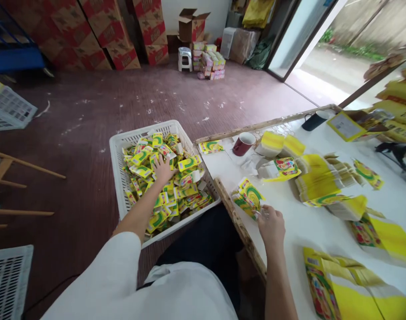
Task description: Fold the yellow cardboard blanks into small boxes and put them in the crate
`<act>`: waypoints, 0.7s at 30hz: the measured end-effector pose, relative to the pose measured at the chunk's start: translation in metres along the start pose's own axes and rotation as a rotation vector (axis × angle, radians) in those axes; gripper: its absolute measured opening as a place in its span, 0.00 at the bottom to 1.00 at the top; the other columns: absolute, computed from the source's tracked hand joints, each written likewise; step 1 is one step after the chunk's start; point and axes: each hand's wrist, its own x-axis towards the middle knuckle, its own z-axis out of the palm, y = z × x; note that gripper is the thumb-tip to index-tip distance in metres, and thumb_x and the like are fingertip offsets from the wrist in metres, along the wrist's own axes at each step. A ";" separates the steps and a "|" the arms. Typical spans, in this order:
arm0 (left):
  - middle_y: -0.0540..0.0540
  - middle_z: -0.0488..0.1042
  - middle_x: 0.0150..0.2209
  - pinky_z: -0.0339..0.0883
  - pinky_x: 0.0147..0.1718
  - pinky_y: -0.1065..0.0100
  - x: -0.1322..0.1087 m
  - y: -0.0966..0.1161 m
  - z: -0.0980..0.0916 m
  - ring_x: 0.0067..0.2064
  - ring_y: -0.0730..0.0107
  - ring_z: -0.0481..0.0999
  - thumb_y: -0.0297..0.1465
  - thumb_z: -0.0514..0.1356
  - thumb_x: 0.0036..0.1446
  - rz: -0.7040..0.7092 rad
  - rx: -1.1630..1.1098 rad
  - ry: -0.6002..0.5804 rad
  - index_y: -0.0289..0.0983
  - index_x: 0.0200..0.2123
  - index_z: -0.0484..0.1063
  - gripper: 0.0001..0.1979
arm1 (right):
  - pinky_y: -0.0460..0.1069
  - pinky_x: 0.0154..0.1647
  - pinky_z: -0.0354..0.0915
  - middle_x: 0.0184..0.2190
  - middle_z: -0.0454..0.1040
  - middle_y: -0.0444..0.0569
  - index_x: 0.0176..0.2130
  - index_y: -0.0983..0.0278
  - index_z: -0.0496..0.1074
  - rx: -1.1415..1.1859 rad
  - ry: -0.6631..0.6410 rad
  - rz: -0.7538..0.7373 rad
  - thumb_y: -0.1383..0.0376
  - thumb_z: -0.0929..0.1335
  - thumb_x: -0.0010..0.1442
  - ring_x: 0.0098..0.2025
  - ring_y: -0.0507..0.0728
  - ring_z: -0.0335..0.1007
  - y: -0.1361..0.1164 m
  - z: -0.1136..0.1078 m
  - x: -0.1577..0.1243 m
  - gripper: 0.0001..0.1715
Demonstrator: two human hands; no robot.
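Observation:
My left hand lies with spread fingers on a heap of small yellow-and-green printed cartons. They fill a white plastic crate on my left, some with white end flaps sticking out. On the white table to the right, my right hand is closed, its fingertips pinching the near end of a flat yellow carton. A few more cartons lie under that one. Part of the grip is hidden by the fingers.
Stacks of flat yellow cartons cover much of the white table. A maroon mug and a dark mug stand toward its far edge. A wooden strip edges the table. Red-brown boxes are piled behind.

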 end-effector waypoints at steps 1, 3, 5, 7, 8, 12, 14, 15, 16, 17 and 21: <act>0.26 0.42 0.76 0.38 0.70 0.35 0.015 0.001 -0.005 0.76 0.28 0.37 0.56 0.59 0.59 -0.008 -0.010 0.001 0.33 0.72 0.54 0.47 | 0.55 0.41 0.65 0.40 0.73 0.57 0.46 0.63 0.76 -0.006 0.007 -0.002 0.58 0.68 0.58 0.42 0.66 0.70 0.000 0.000 -0.001 0.18; 0.24 0.42 0.76 0.39 0.69 0.33 0.039 0.006 -0.012 0.76 0.26 0.38 0.54 0.58 0.62 -0.023 -0.026 -0.004 0.31 0.72 0.54 0.45 | 0.55 0.39 0.65 0.40 0.74 0.56 0.45 0.62 0.76 -0.010 0.008 0.000 0.59 0.68 0.58 0.41 0.65 0.70 -0.001 0.001 -0.001 0.16; 0.22 0.39 0.76 0.43 0.68 0.34 0.057 0.014 -0.014 0.76 0.27 0.40 0.52 0.55 0.64 -0.020 -0.045 -0.006 0.28 0.73 0.50 0.45 | 0.54 0.38 0.65 0.40 0.75 0.56 0.44 0.61 0.76 -0.012 -0.001 0.013 0.60 0.68 0.58 0.41 0.65 0.71 -0.001 0.001 0.000 0.14; 0.21 0.43 0.75 0.47 0.68 0.37 0.065 0.021 -0.011 0.75 0.31 0.48 0.51 0.53 0.66 0.017 -0.067 -0.043 0.28 0.73 0.49 0.44 | 0.54 0.38 0.65 0.40 0.75 0.56 0.42 0.61 0.75 -0.019 -0.019 0.040 0.61 0.68 0.57 0.41 0.65 0.71 -0.001 0.001 0.003 0.12; 0.22 0.47 0.75 0.47 0.68 0.38 0.064 0.023 -0.007 0.74 0.33 0.52 0.51 0.52 0.67 0.045 -0.078 -0.073 0.29 0.73 0.51 0.42 | 0.54 0.38 0.65 0.39 0.75 0.56 0.41 0.61 0.74 -0.023 -0.033 0.057 0.61 0.68 0.57 0.41 0.65 0.70 -0.002 0.001 0.005 0.12; 0.28 0.51 0.75 0.40 0.70 0.37 0.036 0.017 0.013 0.75 0.38 0.50 0.53 0.47 0.68 0.124 -0.112 -0.161 0.34 0.72 0.55 0.39 | 0.56 0.41 0.66 0.40 0.75 0.60 0.43 0.64 0.73 -0.040 -0.087 0.103 0.59 0.70 0.55 0.43 0.67 0.70 -0.004 -0.001 0.009 0.16; 0.30 0.47 0.76 0.38 0.71 0.39 0.010 0.005 0.020 0.76 0.39 0.46 0.52 0.47 0.68 0.142 -0.128 -0.175 0.34 0.72 0.55 0.39 | 0.57 0.42 0.66 0.42 0.74 0.61 0.45 0.64 0.72 -0.059 -0.089 0.108 0.58 0.70 0.56 0.42 0.67 0.71 -0.005 -0.002 0.010 0.18; 0.31 0.47 0.76 0.39 0.72 0.41 -0.004 -0.002 0.022 0.76 0.40 0.45 0.52 0.47 0.68 0.150 -0.137 -0.180 0.34 0.72 0.55 0.39 | 0.57 0.41 0.66 0.42 0.74 0.60 0.45 0.64 0.72 -0.071 -0.093 0.107 0.58 0.70 0.56 0.41 0.67 0.71 -0.005 -0.003 0.011 0.18; 0.31 0.47 0.76 0.40 0.72 0.42 -0.018 -0.010 0.023 0.77 0.41 0.45 0.52 0.47 0.68 0.156 -0.146 -0.184 0.34 0.72 0.55 0.38 | 0.57 0.41 0.66 0.42 0.74 0.59 0.45 0.63 0.73 -0.084 -0.102 0.108 0.57 0.70 0.57 0.40 0.66 0.71 -0.005 -0.004 0.012 0.18; 0.31 0.48 0.76 0.43 0.72 0.44 -0.031 -0.017 0.022 0.76 0.41 0.46 0.52 0.48 0.68 0.162 -0.156 -0.189 0.34 0.72 0.56 0.38 | 0.57 0.40 0.66 0.41 0.73 0.58 0.44 0.63 0.73 -0.098 -0.115 0.109 0.57 0.70 0.56 0.39 0.66 0.70 -0.005 -0.005 0.013 0.17; 0.31 0.57 0.73 0.55 0.69 0.50 -0.074 -0.037 0.010 0.74 0.43 0.55 0.48 0.51 0.68 0.189 -0.199 -0.198 0.34 0.68 0.62 0.34 | 0.56 0.40 0.66 0.37 0.72 0.54 0.40 0.62 0.72 -0.133 -0.159 0.111 0.57 0.72 0.53 0.38 0.65 0.69 -0.005 -0.008 0.021 0.16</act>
